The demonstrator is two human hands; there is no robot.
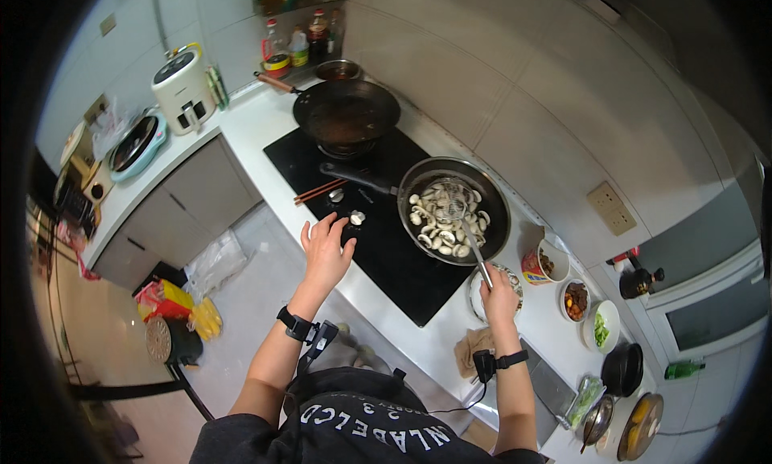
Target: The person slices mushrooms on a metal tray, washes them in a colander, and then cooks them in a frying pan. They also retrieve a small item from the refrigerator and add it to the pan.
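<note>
My right hand [499, 298] grips the handle of a metal skimmer [476, 247], whose wire head rests among sliced mushrooms. The mushrooms [446, 238] lie in a deep frying pan [503, 223] on the near burner of a black gas hob [392, 265]. The pan's dark handle [357, 177] points left, over the hob. My left hand [327, 247] hovers near the hob's front edge, fingers apart and holding nothing, close to a silver control knob [357, 217]. Another silver knob [336, 195] sits farther along, beside a pair of wooden chopsticks [319, 190].
A dark wok [347, 111] stands on the far burner. To the right are a plate [478, 301], a paper tub [553, 260], a bowl of cut food [575, 300], a bowl of chopped greens [609, 325] and a brown cloth [473, 350]. An air fryer [182, 93] occupies the left corner.
</note>
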